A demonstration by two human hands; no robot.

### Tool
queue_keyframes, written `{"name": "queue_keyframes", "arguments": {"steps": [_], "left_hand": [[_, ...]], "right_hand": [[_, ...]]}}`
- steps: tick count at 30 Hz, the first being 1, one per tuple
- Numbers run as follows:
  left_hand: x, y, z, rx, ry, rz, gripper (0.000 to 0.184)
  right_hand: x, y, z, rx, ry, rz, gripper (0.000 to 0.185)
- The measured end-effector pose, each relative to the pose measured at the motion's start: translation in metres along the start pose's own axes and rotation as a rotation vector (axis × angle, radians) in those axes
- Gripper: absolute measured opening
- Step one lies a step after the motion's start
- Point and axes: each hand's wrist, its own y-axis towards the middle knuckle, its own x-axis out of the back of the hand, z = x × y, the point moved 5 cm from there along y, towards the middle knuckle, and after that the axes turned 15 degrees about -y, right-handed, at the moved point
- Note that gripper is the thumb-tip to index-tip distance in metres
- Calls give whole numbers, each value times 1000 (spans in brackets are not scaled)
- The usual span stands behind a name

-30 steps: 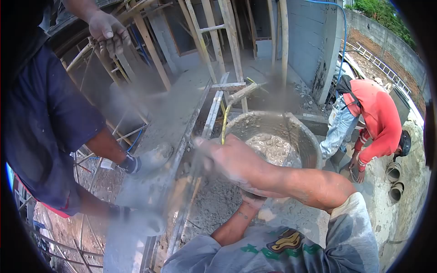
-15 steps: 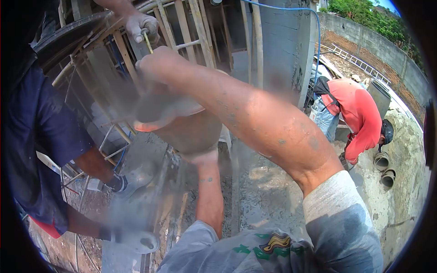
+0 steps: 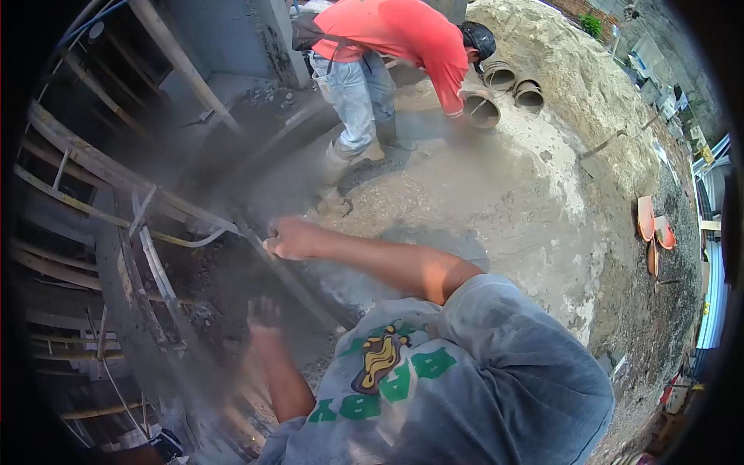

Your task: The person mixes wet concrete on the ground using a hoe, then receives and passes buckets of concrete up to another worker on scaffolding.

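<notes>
My left hand [image 3: 265,316] is low in front of me, blurred, with its fingers stretched out and nothing in them. Above it and to the right, my right hand [image 3: 291,238] hangs in the air with its fingers curled in; no object shows in it. Both hands are near a long board [image 3: 291,279] that slants down over the wet grey ground. Ahead, a co-worker in a red shirt [image 3: 403,31] bends down and reaches toward a bucket [image 3: 482,111] lying on its side.
Two more buckets [image 3: 499,76] [image 3: 529,96] lie tipped by the sand heap [image 3: 535,35]. A wooden pole frame [image 3: 116,203] stands at the left. Wet concrete [image 3: 434,194] spreads ahead. Orange-red pieces [image 3: 647,218] lie at the right. Part of another person's gloved hand [image 3: 167,444] shows at bottom left.
The bucket that my hands held up toward a gloved hand is out of them. Both my hands have come down, and my view has swung right toward the co-worker in red.
</notes>
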Motion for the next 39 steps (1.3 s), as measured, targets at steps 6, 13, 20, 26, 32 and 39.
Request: {"name": "queue_keyframes", "arguments": {"steps": [6,13,20,26,32,39], "left_hand": [[-7,21,97,84,345,5,50],[-128,-8,153,2,551,178,31],[-131,-28,195,29,550,288,25],[-36,14,172,-105,708,162,25],[-14,-18,135,-39,540,45,32],[14,-18,116,-81,459,-24,30]], "right_hand": [[14,-78,-182,-365,85,-48,39],[33,-116,-197,-463,492,-17,34],[37,-114,-214,-464,669,-52,33],[28,-95,-200,-463,739,15,35],[2,-76,-177,-426,796,65,36],[-35,-67,-172,-462,810,114,35]]}}
